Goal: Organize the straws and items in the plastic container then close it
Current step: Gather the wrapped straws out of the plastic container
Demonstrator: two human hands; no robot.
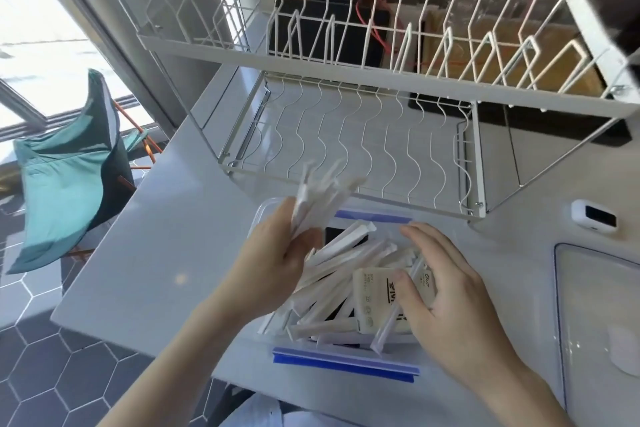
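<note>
A clear plastic container (260, 215) with blue clip flaps stands on the white counter, its near flap (343, 362) folded outward. Several paper-wrapped straws (343, 248) lie loosely piled inside, crossing one another. My left hand (277, 253) holds a blurred bunch of wrapped straws (322, 194) lifted over the container's far left corner. My right hand (446, 284) rests inside on the right, thumb and fingers around beige printed packets (372, 302). The container's lid (599, 315) lies on the counter to the right.
A white two-tier wire dish rack (346, 135) stands just behind the container, its lower shelf bare. A small white device (594, 218) sits right of the rack. The counter's left edge (114, 236) drops to dark hexagon floor tiles, where a teal cloth (65, 184) hangs over a stand.
</note>
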